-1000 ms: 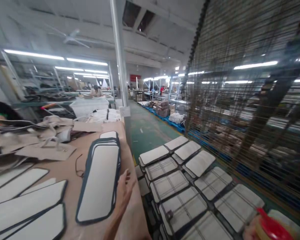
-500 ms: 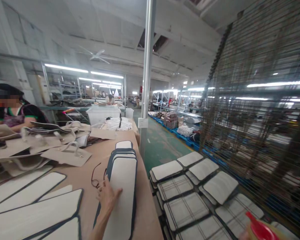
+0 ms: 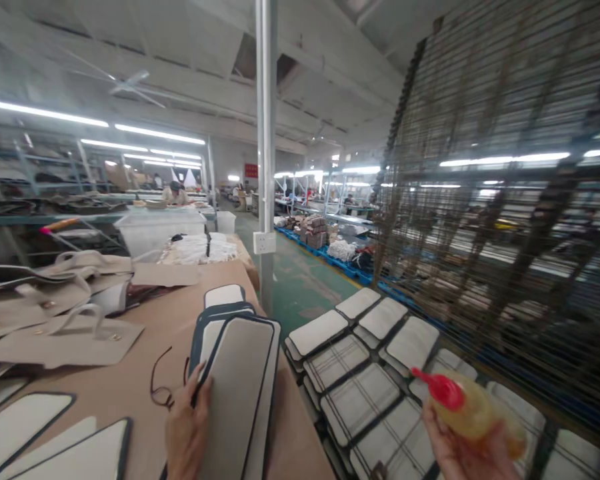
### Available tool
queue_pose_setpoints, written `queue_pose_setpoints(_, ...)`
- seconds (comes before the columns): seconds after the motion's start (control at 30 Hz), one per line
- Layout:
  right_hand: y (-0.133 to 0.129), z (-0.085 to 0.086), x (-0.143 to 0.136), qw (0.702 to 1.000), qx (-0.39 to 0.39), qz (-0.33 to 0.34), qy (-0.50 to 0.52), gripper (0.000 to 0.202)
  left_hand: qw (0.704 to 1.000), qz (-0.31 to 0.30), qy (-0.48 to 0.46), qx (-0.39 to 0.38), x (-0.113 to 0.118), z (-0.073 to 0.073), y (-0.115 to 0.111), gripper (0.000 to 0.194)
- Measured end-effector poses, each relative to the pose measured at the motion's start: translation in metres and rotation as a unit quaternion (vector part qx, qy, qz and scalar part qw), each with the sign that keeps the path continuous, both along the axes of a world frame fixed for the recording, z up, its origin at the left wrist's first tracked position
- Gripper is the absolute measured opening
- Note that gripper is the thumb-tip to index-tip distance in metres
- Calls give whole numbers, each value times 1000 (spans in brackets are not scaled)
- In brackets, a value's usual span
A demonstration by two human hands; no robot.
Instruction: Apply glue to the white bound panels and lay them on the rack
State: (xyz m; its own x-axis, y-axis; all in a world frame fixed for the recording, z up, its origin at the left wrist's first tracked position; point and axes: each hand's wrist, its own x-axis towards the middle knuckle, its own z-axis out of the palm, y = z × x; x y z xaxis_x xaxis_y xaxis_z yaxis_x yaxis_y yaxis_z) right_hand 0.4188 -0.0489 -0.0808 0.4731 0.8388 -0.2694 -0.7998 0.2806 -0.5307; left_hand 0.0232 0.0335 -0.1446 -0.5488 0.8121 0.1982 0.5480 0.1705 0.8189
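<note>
My left hand [image 3: 187,417] is closed on the left edge of a long off-white panel [image 3: 237,387] with a dark border, fingers at its rim. That panel lies slightly askew on a stack of similar panels [image 3: 223,297] along the table's right side. Over on the right, my right hand [image 3: 460,437] wraps around a squeeze bottle [image 3: 480,410] of yellowish liquid with a red cap and nozzle. The bottle is tilted, its nozzle pointing up and left. A pair of glasses [image 3: 161,393] rests on the table just left of my left hand.
Beige bag pieces with handles [image 3: 75,337] cover the table's left. More bordered panels [image 3: 30,427] lie at front left. Rows of pale panels [image 3: 360,393] sit low on the right, before a wire rack [image 3: 480,200]. A metal post [image 3: 266,153] stands at the table's far right edge.
My view has turned right. The left hand has shifted from the top panel's face to its left edge, and the panel is now askew. The bottle has come up further into view.
</note>
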Motion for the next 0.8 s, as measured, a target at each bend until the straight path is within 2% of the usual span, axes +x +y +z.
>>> queue_pose_setpoints(0.07,0,11,-4,1000,-1,-26,-10,36,997,-67,11,19,-6,11,8,52)
queue_pose_setpoints(0.13,0,26,-6,997,11,-61,-45,42,983,-179,14,37,-4,27,18,48)
queue_pose_setpoints(0.23,0,57,-4,981,55,-100,-156,51,925,-377,19,31,16,67,32,44)
queue_pose_setpoints(0.27,0,69,-1,973,75,-96,-196,53,892,-450,32,19,27,85,36,43)
queue_pose_setpoints(0.33,-2,92,6,955,116,-65,-267,57,806,-587,77,-22,52,125,40,38)
queue_pose_setpoints(0.4,-6,113,14,935,151,-24,-321,61,716,-686,123,-44,79,163,41,34)
queue_pose_setpoints(0.47,-14,129,22,915,171,18,-364,61,626,-762,155,-64,104,194,39,30)
queue_pose_setpoints(0.53,-23,140,30,898,178,53,-398,58,556,-811,163,-80,126,216,34,30)
queue_pose_setpoints(0.6,-35,147,36,885,180,75,-423,55,504,-842,164,-96,144,230,28,30)
queue_pose_setpoints(0.7,-50,151,44,875,184,95,-438,52,442,-870,168,-138,165,243,18,31)
queue_pose_setpoints(0.8,-61,151,50,871,194,115,-436,53,403,-880,175,-179,181,248,11,34)
